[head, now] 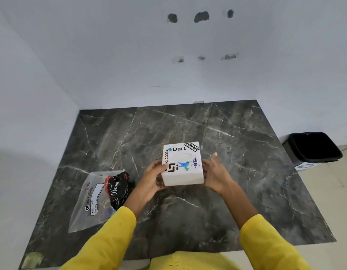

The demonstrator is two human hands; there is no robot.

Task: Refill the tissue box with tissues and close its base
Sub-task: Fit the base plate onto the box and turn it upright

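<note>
A white square tissue box (182, 176) with stickers on its top sits upright in the middle of the dark marble table (237, 145), its oval slot facing up. My left hand (152, 179) grips the box's left side, thumb on the top edge. On the box's right side is my right hand (214, 173), fingers spread and palm against or very near the wall. To the left lies a clear plastic pack (94, 199) with a black and red wrapper inside.
White walls close the table at the back and left. On the floor at the right stands a black bin (313, 148). Bare marble lies beyond and to the right of the box.
</note>
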